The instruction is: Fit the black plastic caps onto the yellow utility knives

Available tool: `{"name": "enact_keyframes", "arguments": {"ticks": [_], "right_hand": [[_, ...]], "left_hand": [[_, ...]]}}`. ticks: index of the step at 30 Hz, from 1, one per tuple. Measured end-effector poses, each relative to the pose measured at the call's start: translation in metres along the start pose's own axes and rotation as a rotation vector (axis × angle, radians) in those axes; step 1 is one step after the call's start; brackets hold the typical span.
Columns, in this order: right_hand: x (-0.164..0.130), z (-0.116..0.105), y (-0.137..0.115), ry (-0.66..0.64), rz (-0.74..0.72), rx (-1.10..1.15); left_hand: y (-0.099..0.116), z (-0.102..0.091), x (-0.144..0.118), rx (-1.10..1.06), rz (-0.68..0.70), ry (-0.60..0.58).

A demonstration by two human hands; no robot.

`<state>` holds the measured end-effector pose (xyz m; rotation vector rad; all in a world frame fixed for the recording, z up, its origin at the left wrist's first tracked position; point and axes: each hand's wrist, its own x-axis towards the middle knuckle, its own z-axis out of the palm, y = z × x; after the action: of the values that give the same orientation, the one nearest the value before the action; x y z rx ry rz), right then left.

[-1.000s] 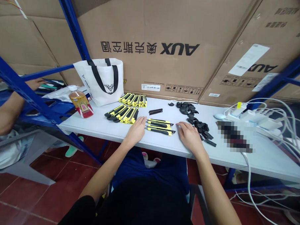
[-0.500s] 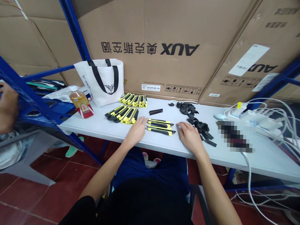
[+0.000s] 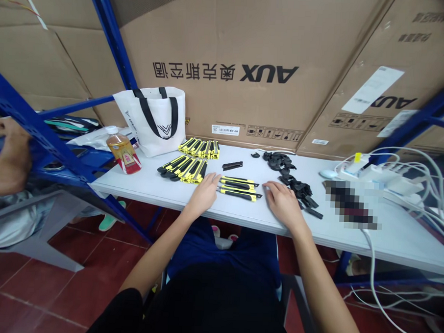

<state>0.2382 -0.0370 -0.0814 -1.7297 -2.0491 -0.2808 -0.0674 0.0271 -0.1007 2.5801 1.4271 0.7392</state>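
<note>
The left hand (image 3: 204, 192) and right hand (image 3: 283, 202) rest relaxed, holding nothing, knives (image 3: 238, 193) between them. Brushing these carelessly could cut either; a right-hand nudge could scatter the black parts (image 3: 299, 188) beside it.

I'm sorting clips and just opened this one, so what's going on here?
Two bare hands rest on a white table, neither seeming to hold anything. The left hand is at one end of a small group of yellow-and-black cutters; whether it touches them is unclear. The right hand lies past their other end, beside scattered black parts. Two rows of similar cutters lie beyond the left hand, with a black strip to their right.
</note>
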Motion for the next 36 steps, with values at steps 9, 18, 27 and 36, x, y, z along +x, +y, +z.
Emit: {"name": "enact_keyframes", "arguments": {"ticks": [9,18,27,36], "right_hand": [[0.0003,-0.0026,-0.0008,-0.036,0.002,-0.029],[0.0009,-0.0024,-0.0011,-0.051,0.004,-0.048],[0.0002,-0.0021,-0.0012,-0.032,-0.001,-0.043],[0.0007,-0.0022,-0.0014,-0.033,0.003,-0.038]], "left_hand": [[-0.0001,0.0007,0.0003,0.012,-0.001,-0.005],[0.0053,-0.0064,0.0007,0.026,-0.020,-0.040],[0.0042,-0.0059,0.0003,-0.008,-0.016,-0.035],[-0.0012,-0.0012,0.0008,-0.002,0.016,-0.016]]}}
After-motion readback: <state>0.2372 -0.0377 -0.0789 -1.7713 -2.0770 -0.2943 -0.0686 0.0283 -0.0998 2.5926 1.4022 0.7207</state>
